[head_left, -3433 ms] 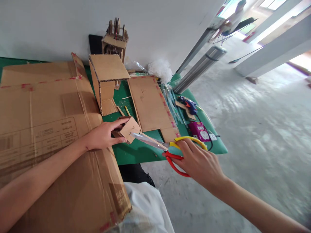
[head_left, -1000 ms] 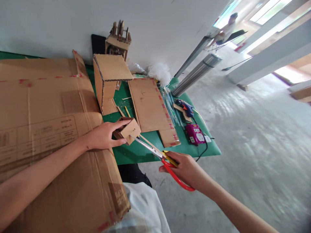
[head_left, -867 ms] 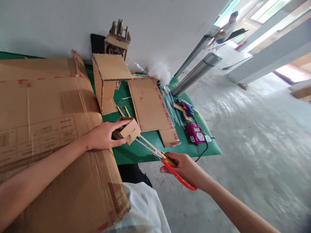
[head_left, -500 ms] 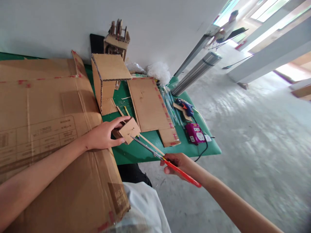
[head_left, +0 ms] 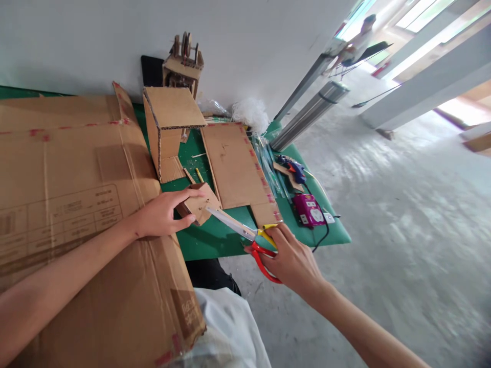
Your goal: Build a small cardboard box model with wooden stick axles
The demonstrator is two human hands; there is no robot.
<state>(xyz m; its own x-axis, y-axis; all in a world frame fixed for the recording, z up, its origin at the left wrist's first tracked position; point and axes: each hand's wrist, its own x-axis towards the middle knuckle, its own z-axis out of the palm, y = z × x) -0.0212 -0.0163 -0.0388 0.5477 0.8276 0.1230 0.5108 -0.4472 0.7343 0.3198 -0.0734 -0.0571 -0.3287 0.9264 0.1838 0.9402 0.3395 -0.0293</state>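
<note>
My left hand (head_left: 172,212) grips a small cardboard box (head_left: 204,204) by its sides, thumb below and fingers above, over the green table's front part. Small dark holes show in the box's upper face. In my right hand (head_left: 286,255) is a pair of scissors (head_left: 233,225) with red and yellow handles. Their blades look closed together, and the tip meets the box's face near one of the holes. My left forearm lies over a large cardboard sheet (head_left: 72,168).
An open-sided cardboard box (head_left: 176,107) stands behind, before a cardboard model (head_left: 184,66) by the wall. A flat cardboard piece (head_left: 233,163), glue sticks (head_left: 268,168), a glue gun (head_left: 293,168) and a purple power strip (head_left: 309,209) lie rightward. A person (head_left: 356,46) is far off.
My right hand has turned the scissors, so the blades now show their flat side and the handles have swung round. The tip stays at the small box; my left hand holds nearly still.
</note>
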